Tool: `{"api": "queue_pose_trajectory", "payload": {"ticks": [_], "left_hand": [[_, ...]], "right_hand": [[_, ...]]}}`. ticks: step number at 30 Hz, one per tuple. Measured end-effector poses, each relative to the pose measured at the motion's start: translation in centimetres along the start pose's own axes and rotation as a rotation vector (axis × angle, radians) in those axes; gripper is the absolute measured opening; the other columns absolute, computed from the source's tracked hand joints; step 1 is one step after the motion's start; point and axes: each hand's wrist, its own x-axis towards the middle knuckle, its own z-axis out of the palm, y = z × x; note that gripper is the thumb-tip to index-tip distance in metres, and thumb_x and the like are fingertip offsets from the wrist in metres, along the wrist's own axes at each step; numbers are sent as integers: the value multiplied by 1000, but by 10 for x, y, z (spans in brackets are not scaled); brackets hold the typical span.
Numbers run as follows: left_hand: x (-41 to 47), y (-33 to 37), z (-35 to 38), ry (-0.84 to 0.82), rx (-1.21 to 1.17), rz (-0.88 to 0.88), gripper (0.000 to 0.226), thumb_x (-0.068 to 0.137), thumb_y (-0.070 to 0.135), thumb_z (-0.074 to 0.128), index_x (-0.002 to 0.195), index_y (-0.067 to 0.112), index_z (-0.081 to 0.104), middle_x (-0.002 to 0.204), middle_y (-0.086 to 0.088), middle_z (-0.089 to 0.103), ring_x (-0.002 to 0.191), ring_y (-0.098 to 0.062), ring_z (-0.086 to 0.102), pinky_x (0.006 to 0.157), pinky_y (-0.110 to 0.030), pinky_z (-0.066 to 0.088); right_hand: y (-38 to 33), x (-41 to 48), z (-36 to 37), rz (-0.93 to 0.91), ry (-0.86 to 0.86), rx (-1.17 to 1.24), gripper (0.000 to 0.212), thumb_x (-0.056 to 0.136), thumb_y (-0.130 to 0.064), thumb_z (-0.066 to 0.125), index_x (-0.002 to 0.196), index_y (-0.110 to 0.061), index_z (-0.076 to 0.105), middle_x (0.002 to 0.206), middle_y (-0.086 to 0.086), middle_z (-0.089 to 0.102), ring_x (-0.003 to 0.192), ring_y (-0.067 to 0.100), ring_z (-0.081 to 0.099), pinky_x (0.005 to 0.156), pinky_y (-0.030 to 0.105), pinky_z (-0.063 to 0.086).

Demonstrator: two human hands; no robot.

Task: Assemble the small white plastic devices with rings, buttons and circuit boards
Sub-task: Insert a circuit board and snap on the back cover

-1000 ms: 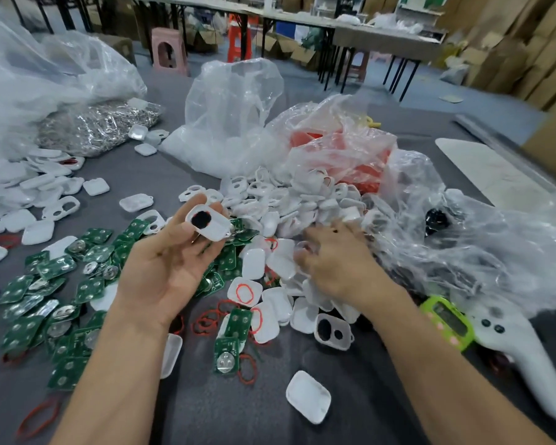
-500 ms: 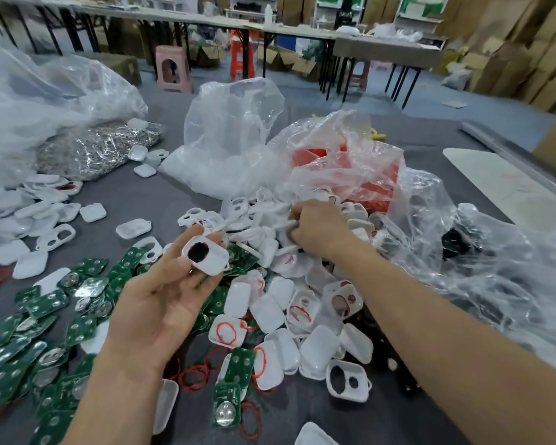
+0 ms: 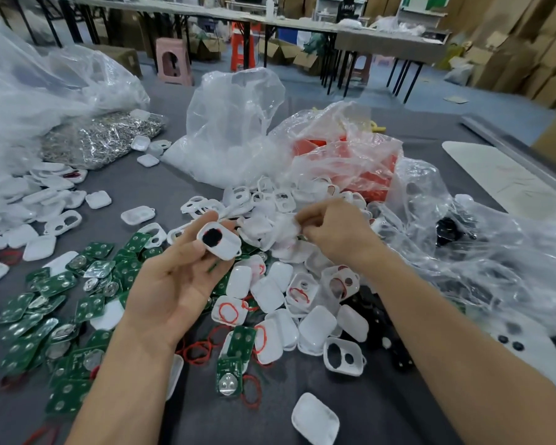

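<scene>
A white shell [image 3: 220, 244] with a black button seated in it is pinched at the fingertips of the left hand [image 3: 174, 281], palm up. At 3 o'clock from it, the right hand [image 3: 337, 234] is curled into the pile of white shells [image 3: 270, 194]; blur hides whether anything is gripped. Green circuit boards [image 3: 58, 284] are strewn at 8 o'clock on the surface [image 3: 161, 191].

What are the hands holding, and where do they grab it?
The left hand pinches a white shell with a black button by its edges. The right hand curls into the white shell pile; its hold cannot be told.
</scene>
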Motion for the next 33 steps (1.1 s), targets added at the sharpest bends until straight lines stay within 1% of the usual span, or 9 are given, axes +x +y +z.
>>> {"api": "queue_pose_trajectory", "payload": {"ticks": [7,11,15,17,19,22,24,27,33], "left_hand": [[-1,4,-5,8,-23,10,37,85,5,51,105,14,81,119,-13,75,115,-25,71,90,-35,60],[2,4,-5,18,-23,9,37,85,5,51,105,14,82,119,-14,74,112,-27,72,89,-36,60],[4,4,-5,15,-19,7,37,85,5,52,106,14,81,119,-13,74,111,-26,72,87,-35,61],[4,3,-5,5,-21,7,37,85,5,53,107,14,81,119,-13,74,111,-26,72,88,-35,60],[3,3,-5,-5,-23,8,37,85,5,53,107,14,80,119,-13,74,110,-27,72,88,-35,60],[2,3,-5,3,-28,8,36,84,5,53,106,14,81,119,-13,74,111,-27,72,88,-35,60],[2,3,-5,0,-28,9,36,84,6,53,106,14,81,119,-13,74,112,-27,72,89,-35,60],[3,2,-4,-11,-27,11,36,83,6,53,106,14,81,119,-14,74,114,-27,71,91,-35,60],[2,0,-3,-23,-33,7,36,82,5,55,107,13,80,121,-14,73,118,-27,69,91,-36,60]], "right_hand": [[-19,18,2,-70,-283,-633,47,97,-31,62,143,-30,57,149,0,53,130,24,52,102,35,46],[-14,4,6,-73,-238,-479,40,83,-47,78,119,-28,73,126,-5,57,106,17,57,95,32,45],[-9,-15,8,-49,-60,-146,6,81,-18,81,84,-23,80,76,-22,67,67,-1,59,64,13,42],[-11,-21,4,-8,-57,-82,13,80,-13,80,75,-24,78,54,-27,61,53,-7,57,49,8,38],[-14,-26,0,22,-26,-110,12,84,-16,78,78,-26,78,62,-21,67,54,-3,58,52,8,42],[-16,-34,1,12,204,-269,9,91,-24,72,96,-27,80,89,-9,76,83,12,68,84,30,55],[-16,-39,3,-7,292,-273,11,90,-37,73,87,-28,78,82,-9,75,85,18,69,77,31,53],[-17,-47,12,36,115,-378,26,81,-54,74,84,-29,73,77,-12,68,80,15,65,70,29,43],[-13,-53,28,32,209,-393,13,86,-22,70,96,-29,76,91,-2,76,90,27,69,79,32,48]]}}
